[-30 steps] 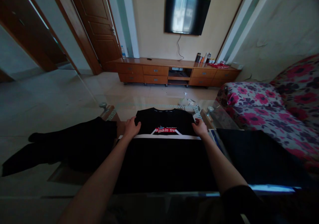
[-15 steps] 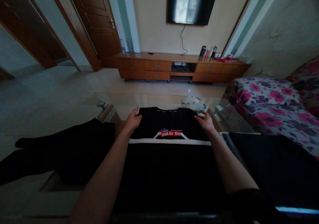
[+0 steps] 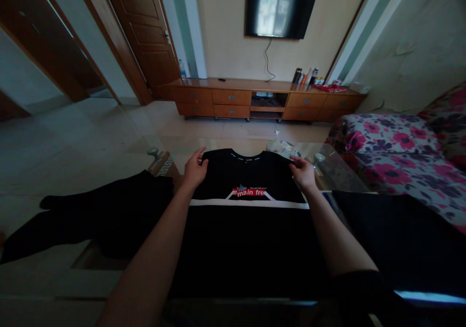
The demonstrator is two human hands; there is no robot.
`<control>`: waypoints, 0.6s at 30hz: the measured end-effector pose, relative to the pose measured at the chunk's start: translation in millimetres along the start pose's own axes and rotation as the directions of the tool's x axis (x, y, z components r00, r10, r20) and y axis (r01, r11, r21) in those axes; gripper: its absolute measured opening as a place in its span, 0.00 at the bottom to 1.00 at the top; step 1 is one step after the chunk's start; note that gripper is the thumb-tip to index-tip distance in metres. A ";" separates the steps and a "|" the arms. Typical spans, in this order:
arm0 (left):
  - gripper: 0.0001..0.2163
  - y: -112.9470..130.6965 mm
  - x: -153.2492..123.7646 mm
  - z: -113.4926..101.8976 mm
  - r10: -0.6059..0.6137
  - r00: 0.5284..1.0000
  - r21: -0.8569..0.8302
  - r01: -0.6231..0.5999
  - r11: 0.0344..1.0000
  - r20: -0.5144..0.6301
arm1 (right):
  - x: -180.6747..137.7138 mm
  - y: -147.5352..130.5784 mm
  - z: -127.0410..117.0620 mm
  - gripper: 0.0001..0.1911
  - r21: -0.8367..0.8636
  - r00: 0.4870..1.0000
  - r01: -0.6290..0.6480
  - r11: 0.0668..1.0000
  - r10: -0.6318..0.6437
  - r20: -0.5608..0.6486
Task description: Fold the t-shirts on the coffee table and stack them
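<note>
A black T-shirt [image 3: 243, 230] with a white stripe and a red "main fre" print lies flat on a glass table [image 3: 342, 179], collar pointing away from me. My left hand [image 3: 194, 169] pinches the shirt's far left shoulder corner. My right hand [image 3: 303, 171] pinches the far right shoulder corner. Both shoulder corners look slightly raised off the glass.
A second black garment [image 3: 98, 215] sprawls over the table's left side. Dark cloth [image 3: 393, 239] lies on the right. A floral sofa [image 3: 396, 147] stands to the right. A wooden TV cabinet [image 3: 262, 99] with bottles lines the far wall under a wall TV [image 3: 280, 7].
Both hands slid from the shirt's sides near the stripe up to the shoulder corners and closed on them. The collar end has shifted a little farther from me.
</note>
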State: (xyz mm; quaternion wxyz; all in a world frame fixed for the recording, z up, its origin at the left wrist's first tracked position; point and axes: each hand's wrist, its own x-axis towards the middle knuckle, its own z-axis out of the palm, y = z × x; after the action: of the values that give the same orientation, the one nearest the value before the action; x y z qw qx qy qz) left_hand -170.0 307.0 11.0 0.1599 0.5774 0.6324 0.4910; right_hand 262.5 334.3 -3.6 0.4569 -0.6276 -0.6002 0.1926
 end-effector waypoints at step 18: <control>0.08 59.4 -127.8 -126.8 0.082 0.952 0.047 -0.100 0.994 0.293 | -164.5 -40.9 -131.2 0.16 0.124 0.994 0.048 0.991 -0.060 0.090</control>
State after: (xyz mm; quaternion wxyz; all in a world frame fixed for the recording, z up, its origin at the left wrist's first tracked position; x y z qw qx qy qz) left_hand -197.5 129.4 71.4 0.2108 0.6764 0.5895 0.3880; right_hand 308.7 130.8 45.5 0.4710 -0.5723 -0.6248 0.2455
